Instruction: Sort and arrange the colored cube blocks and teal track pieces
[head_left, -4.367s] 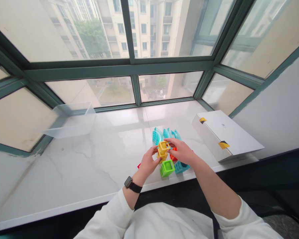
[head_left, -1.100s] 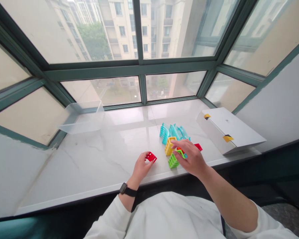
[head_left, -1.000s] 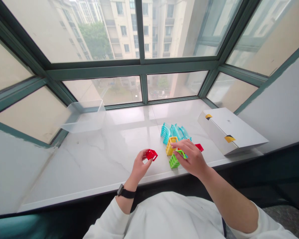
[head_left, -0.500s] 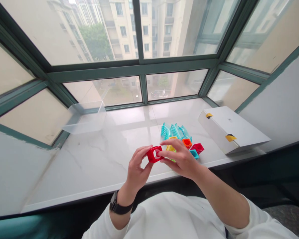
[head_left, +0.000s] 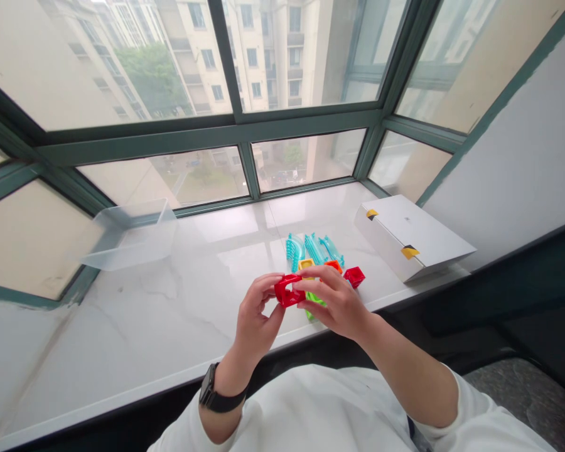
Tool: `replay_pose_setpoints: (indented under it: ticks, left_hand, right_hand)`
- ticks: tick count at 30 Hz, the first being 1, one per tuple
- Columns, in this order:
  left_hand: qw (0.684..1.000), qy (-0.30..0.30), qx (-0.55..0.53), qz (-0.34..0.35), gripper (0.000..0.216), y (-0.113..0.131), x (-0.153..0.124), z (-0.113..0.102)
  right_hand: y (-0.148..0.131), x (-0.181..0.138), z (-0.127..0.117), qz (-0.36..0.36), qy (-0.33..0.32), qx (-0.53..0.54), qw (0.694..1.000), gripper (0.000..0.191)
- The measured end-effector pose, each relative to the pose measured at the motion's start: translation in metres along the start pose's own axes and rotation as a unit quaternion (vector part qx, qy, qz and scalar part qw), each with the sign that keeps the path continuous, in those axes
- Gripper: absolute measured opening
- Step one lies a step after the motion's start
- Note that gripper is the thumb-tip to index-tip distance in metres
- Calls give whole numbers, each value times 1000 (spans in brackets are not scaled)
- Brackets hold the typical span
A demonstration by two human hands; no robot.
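Note:
A small red plastic block (head_left: pixel 287 292) is pinched between the fingers of my left hand (head_left: pixel 255 314) and my right hand (head_left: pixel 335 302), a little above the white marble sill (head_left: pixel 179 307). Behind my right hand lies a cluster of toy pieces: several curved teal track pieces (head_left: pixel 311 248), a yellow block (head_left: pixel 305 264), an orange block (head_left: pixel 333 265), another red block (head_left: pixel 355 276) and a green block (head_left: pixel 314 297), partly hidden by my fingers.
A clear plastic bin (head_left: pixel 129 233) stands at the sill's back left by the window. A white cardboard box (head_left: pixel 407 235) with yellow tape lies at the right end. Green window frames close the sill behind; a grey wall stands on the right.
My left hand picked the red block up off the sill and brought it toward the middle. My right hand left the green and yellow blocks and took hold of the red one too.

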State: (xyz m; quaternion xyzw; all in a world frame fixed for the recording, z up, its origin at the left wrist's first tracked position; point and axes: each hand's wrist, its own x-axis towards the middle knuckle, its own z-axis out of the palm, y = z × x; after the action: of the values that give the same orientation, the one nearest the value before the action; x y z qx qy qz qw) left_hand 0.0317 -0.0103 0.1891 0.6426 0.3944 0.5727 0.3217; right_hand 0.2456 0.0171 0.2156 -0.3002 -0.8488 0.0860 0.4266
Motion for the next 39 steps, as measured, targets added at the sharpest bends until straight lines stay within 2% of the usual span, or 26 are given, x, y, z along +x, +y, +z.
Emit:
replay_pose_setpoints:
  ticks: [2, 4, 8, 13, 18, 21, 23, 27, 32, 39]
  left_hand:
    - [1000, -5, -22, -13, 33, 5, 5, 9]
    - [999, -18, -34, -16, 33, 10, 9, 18]
    - [999, -35, -34, -13, 36, 10, 17, 35]
    - [998, -56, 19, -24, 44, 2, 25, 57]
    - [990, -109, 91, -18, 48, -5, 36, 81]
    - [979, -150, 135, 3, 58, -9, 40, 90]
    - [972, -173, 157, 13, 61, -13, 39, 93]
    - [963, -194, 186, 19, 49, -21, 34, 91]
    - [959, -196, 198, 43, 40, -21, 32, 89]
    - [951, -212, 215, 68, 34, -16, 34, 86]
  right_hand:
    - [4, -3, -2, 21, 23, 18, 999, 52]
    - [8, -6, -6, 35, 35, 33, 998, 62]
    - [20, -11, -24, 57, 16, 74, 995, 54]
    - [37, -23, -50, 104, -13, 87, 991, 58]
    - [55, -41, -65, 133, -23, 67, 989, 60]
    - [74, -55, -74, 165, -27, 32, 985, 62]
    - [89, -66, -82, 209, -11, -6, 978, 64]
    - [120, -88, -96, 284, 13, -75, 956, 62]
    - [148, -115, -102, 325, -12, -99, 941, 57]
    - [160, -143, -107, 350, -33, -87, 932, 60]
